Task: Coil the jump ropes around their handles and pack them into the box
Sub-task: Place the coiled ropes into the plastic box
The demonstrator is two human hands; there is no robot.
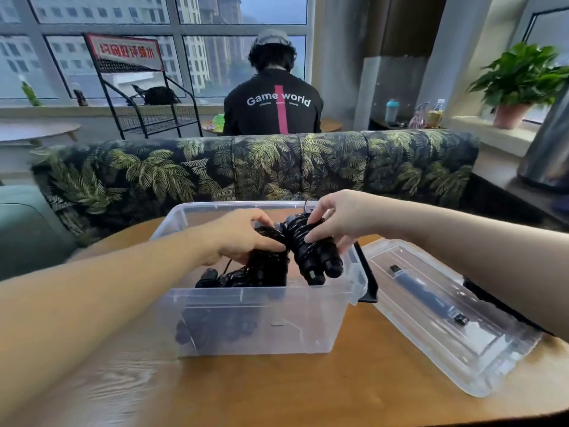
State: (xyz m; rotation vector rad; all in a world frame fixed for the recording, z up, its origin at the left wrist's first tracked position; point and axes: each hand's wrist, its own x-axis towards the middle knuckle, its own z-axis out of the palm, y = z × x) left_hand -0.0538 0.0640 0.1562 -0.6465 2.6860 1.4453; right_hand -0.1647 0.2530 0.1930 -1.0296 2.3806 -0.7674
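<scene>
A clear plastic box [258, 322] stands open on the wooden table [277, 392]. Over its opening, my right hand [335, 220] grips a black jump rope coiled around its handles [314, 257], tilted with the handle ends pointing down toward the right rim. My left hand [243, 235] presses on another coiled black rope bundle [264, 266] that sits inside the box. More black handles [209, 280] lie lower in the box, dimly visible through the front wall.
The box's clear lid [440, 312] lies upside down on the table to the right, with a dark latch strip. A palm-print sofa [255, 167] backs the table. A person sits beyond it, facing away. A potted plant [520, 84] stands on the right sill.
</scene>
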